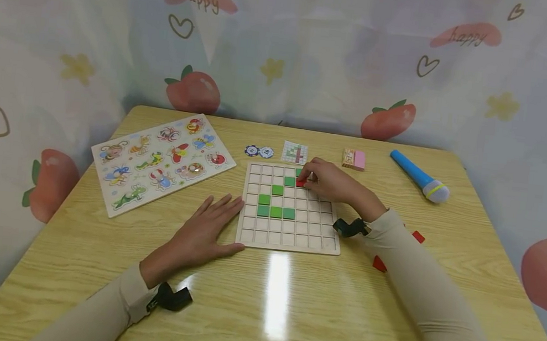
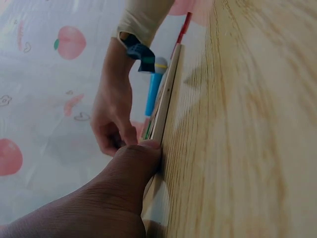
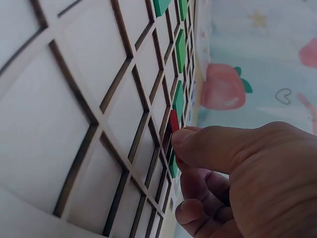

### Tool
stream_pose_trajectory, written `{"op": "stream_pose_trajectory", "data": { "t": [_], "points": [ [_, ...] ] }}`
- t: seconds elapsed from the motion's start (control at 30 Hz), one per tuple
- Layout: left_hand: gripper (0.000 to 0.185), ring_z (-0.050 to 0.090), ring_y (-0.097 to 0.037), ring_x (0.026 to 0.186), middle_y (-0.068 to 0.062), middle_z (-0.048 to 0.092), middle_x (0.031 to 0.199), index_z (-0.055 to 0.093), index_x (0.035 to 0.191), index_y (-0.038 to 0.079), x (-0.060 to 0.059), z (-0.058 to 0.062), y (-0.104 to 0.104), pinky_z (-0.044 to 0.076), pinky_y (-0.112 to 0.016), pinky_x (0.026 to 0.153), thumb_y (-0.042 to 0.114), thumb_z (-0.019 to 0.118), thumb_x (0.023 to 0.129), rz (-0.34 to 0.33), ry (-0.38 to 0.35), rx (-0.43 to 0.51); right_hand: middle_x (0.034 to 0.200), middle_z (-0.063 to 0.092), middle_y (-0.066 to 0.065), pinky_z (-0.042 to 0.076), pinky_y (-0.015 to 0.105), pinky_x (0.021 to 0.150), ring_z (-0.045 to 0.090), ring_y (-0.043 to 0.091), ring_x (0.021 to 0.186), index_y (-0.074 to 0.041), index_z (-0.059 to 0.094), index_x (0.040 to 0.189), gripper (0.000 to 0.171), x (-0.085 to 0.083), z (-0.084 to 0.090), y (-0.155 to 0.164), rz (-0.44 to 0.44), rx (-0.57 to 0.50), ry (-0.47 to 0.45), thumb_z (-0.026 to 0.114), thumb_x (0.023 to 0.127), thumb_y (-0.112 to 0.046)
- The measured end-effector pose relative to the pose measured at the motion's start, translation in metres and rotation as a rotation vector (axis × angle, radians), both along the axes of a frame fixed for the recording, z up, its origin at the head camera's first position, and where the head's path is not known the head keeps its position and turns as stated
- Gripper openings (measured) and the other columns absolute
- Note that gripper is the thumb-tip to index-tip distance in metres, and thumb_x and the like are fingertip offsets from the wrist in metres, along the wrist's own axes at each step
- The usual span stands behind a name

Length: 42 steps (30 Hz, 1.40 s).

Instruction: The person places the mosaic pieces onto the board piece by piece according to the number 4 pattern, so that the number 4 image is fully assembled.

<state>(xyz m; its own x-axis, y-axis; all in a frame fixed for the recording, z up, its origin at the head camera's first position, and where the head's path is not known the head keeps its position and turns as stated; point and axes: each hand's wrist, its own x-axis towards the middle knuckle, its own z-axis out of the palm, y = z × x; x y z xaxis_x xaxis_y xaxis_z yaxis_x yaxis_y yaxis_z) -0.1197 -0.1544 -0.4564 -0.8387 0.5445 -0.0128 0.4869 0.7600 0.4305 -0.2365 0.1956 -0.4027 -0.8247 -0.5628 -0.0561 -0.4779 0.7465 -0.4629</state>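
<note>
Head view: the right hand [image 1: 331, 180] pinches a red tile [image 1: 301, 184] between thumb and fingers over the upper part of a gridded wooden board [image 1: 287, 248], just right of one green tile and below another. Green tiles [image 1: 278, 190] step down the grid to the left, with three side by side in the lowest of their rows. The left hand [image 1: 198, 240] lies on the table [image 1: 217, 320] with its fingers straight and apart, fingertips near the board's left edge and thumb at its near left corner. Behind the board are two poker chips [image 1: 266, 152], a small pattern card [image 1: 294, 152] and a small box with a pink end [image 1: 354, 159]. An insect puzzle [image 1: 107, 192] lies to the left, a blue toy microphone [image 1: 415, 175] to the right, and loose red tiles [image 1: 380, 264] show beside the right forearm.

Left wrist view: the thumb touches the edge of the board; the left hand's other fingers are hidden. Beyond it the right hand is bent down at the grid.

Right wrist view: thumb and fingertip clamp the red tile, tilted at a grid cell, close to green tiles; the lower fingers curl in beneath.
</note>
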Motion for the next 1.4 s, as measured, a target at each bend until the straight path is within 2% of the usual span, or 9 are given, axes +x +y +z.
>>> {"op": "stream_pose_trajectory", "data": {
  "t": [0.27, 0.4, 0.6, 0.77, 0.9, 1.0, 1.1, 1.23, 1.4],
  "points": [
    [0.104, 0.018, -0.026, 0.169, 0.001, 0.025, 0.179, 0.024, 0.172, 0.019, 0.000, 0.000, 0.004, 0.004, -0.052, 0.141, 0.069, 0.069, 0.093, -0.010, 0.018, -0.017, 0.120, 0.068, 0.015, 0.058, 0.045, 0.088, 0.065, 0.027, 0.100, -0.006, 0.076, 0.116, 0.017, 0.002, -0.002, 0.002, -0.001, 0.010, 0.026, 0.064, 0.104, -0.005],
    [0.103, 0.018, -0.025, 0.169, 0.001, 0.025, 0.179, 0.025, 0.172, 0.019, 0.000, 0.000, 0.007, 0.004, -0.052, 0.141, 0.069, 0.069, 0.093, -0.013, 0.017, -0.016, 0.128, 0.068, 0.015, 0.060, 0.048, 0.093, 0.067, 0.030, 0.110, -0.006, 0.075, 0.122, 0.021, 0.015, 0.001, 0.014, 0.000, 0.010, 0.068, 0.060, 0.107, -0.005],
    [0.103, 0.019, -0.026, 0.169, 0.000, 0.026, 0.179, 0.025, 0.171, 0.018, 0.000, 0.002, 0.011, 0.005, -0.052, 0.141, 0.068, 0.069, 0.093, -0.017, 0.021, -0.015, 0.118, 0.068, 0.005, 0.055, 0.033, 0.075, 0.059, 0.017, 0.090, -0.010, 0.072, 0.124, 0.021, 0.077, 0.016, 0.058, -0.111, -0.095, 0.189, 0.063, 0.106, -0.005],
    [0.103, 0.019, -0.027, 0.169, -0.001, 0.026, 0.179, 0.027, 0.171, 0.017, 0.001, 0.003, 0.010, 0.005, -0.054, 0.140, 0.067, 0.070, 0.093, -0.016, 0.014, -0.014, 0.109, 0.069, 0.002, 0.049, 0.020, 0.065, 0.050, 0.002, 0.080, -0.011, 0.071, 0.123, 0.026, 0.142, 0.010, 0.101, -0.180, -0.152, 0.322, 0.070, 0.100, 0.002],
    [0.103, 0.018, -0.028, 0.169, 0.000, 0.026, 0.179, 0.027, 0.171, 0.017, 0.002, 0.002, 0.007, 0.005, -0.055, 0.140, 0.067, 0.071, 0.093, -0.010, 0.015, -0.017, 0.103, 0.063, -0.002, 0.044, 0.017, 0.061, 0.045, -0.002, 0.077, -0.009, 0.070, 0.125, 0.034, 0.186, -0.003, 0.125, -0.255, -0.149, 0.314, 0.074, 0.095, 0.006],
    [0.103, 0.019, -0.027, 0.169, 0.000, 0.027, 0.178, 0.027, 0.171, 0.017, 0.003, 0.000, 0.004, 0.006, -0.055, 0.140, 0.067, 0.071, 0.093, -0.003, 0.021, -0.017, 0.101, 0.059, -0.005, 0.041, 0.017, 0.061, 0.044, -0.002, 0.078, -0.009, 0.069, 0.126, 0.034, 0.206, -0.015, 0.135, -0.303, -0.139, 0.280, 0.076, 0.094, 0.003],
    [0.103, 0.020, -0.028, 0.169, 0.000, 0.027, 0.178, 0.027, 0.171, 0.017, 0.004, -0.001, 0.002, 0.006, -0.055, 0.140, 0.066, 0.072, 0.092, -0.002, 0.015, -0.010, 0.110, 0.063, -0.003, 0.044, 0.016, 0.068, 0.048, 0.000, 0.085, -0.011, 0.069, 0.127, 0.035, 0.217, -0.026, 0.140, -0.322, -0.121, 0.250, 0.078, 0.094, -0.002],
    [0.102, 0.019, -0.028, 0.169, -0.001, 0.026, 0.179, 0.026, 0.171, 0.017, 0.004, -0.001, 0.002, 0.005, -0.055, 0.140, 0.066, 0.071, 0.093, -0.007, 0.007, -0.005, 0.124, 0.066, 0.001, 0.042, 0.005, 0.089, 0.055, 0.005, 0.102, -0.014, 0.070, 0.129, 0.040, 0.222, -0.033, 0.141, -0.326, -0.105, 0.242, 0.083, 0.091, -0.008],
    [0.102, 0.019, -0.028, 0.169, -0.001, 0.026, 0.179, 0.026, 0.171, 0.017, 0.001, 0.001, 0.002, 0.005, -0.054, 0.140, 0.065, 0.071, 0.093, -0.010, 0.016, -0.013, 0.123, 0.068, 0.001, 0.034, -0.001, 0.099, 0.053, 0.004, 0.112, -0.014, 0.071, 0.126, 0.038, 0.221, -0.036, 0.139, -0.320, -0.123, 0.243, 0.084, 0.090, -0.008]
  ]
}}
